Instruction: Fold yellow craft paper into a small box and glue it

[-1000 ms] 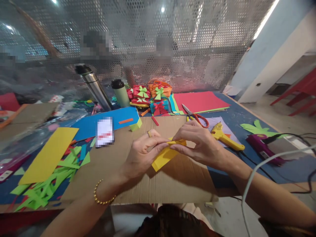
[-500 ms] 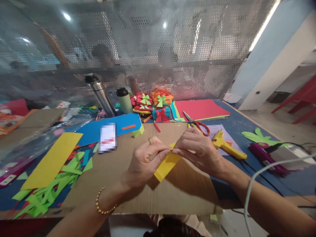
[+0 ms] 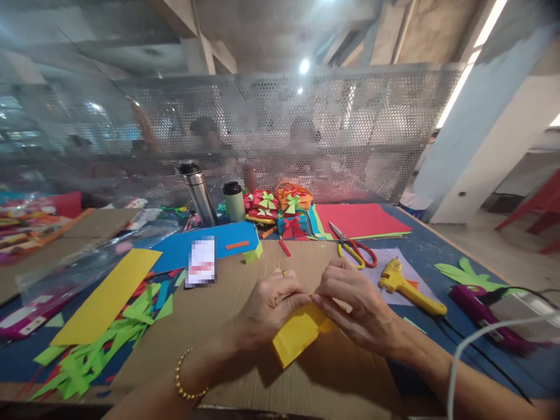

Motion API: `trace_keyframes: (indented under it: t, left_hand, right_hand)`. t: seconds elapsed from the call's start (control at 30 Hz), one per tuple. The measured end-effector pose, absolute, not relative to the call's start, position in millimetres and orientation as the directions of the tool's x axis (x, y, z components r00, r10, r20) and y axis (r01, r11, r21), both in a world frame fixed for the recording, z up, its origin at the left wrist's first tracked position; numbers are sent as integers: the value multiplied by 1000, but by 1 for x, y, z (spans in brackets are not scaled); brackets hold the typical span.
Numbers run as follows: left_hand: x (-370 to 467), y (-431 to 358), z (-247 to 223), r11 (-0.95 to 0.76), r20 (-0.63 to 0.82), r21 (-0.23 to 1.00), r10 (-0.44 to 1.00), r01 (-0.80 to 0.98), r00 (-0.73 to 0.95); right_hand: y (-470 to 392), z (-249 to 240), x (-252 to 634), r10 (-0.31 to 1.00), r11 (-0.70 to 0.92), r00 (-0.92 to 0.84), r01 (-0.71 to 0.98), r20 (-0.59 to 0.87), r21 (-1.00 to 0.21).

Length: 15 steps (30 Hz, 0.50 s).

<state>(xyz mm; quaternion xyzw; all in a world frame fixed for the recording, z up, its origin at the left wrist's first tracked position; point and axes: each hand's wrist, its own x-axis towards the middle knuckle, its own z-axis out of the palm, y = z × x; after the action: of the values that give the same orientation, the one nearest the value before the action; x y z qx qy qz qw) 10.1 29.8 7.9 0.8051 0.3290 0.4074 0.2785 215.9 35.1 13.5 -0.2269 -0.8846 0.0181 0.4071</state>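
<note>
A folded piece of yellow paper (image 3: 297, 335) is held between my two hands, above a brown cardboard sheet (image 3: 210, 361). My left hand (image 3: 273, 303) pinches its upper edge with thumb and fingers. Close beside it, my right hand (image 3: 352, 303) pinches the same edge, thumb tips nearly meeting. The paper's lower part hangs tilted toward me, with creases showing. Fingers hide its top part. Past my right hand lie scissors (image 3: 353, 245) with red and yellow handles and a yellow glue gun (image 3: 409, 286) on lilac paper.
Green paper strips (image 3: 100, 344) and a yellow sheet (image 3: 109, 297) lie left. Blue paper (image 3: 175, 245), a steel flask (image 3: 199, 195), a green tumbler (image 3: 235, 204) and small decorated paper bags (image 3: 291, 213) stand or lie behind. Red sheets (image 3: 363, 220) lie back right; a purple power strip (image 3: 485, 324) with cables sits right.
The camera view has tilted up, so the scene sits lower. Both hands still pinch the yellow paper, whose angle has shifted, showing more of its folded face.
</note>
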Motion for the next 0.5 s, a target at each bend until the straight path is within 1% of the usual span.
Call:
trace_keyframes:
  t: [0.1, 0.23, 0.33, 0.5]
  left_hand:
    - [10, 29, 9, -609, 455, 741, 765, 282, 456]
    - [12, 28, 12, -529, 392, 821, 795, 215, 462]
    - [13, 28, 14, -456, 340, 869, 832, 191, 438]
    - [13, 31, 11, -367, 260, 909, 871, 199, 418]
  right_hand:
    - [29, 17, 215, 467, 876, -555, 393, 688, -278]
    - [25, 21, 216, 558, 828, -574, 428, 599, -362]
    - [28, 21, 218, 587, 809, -577, 442, 568, -387]
    - [34, 17, 219, 635, 773, -559, 460, 533, -438]
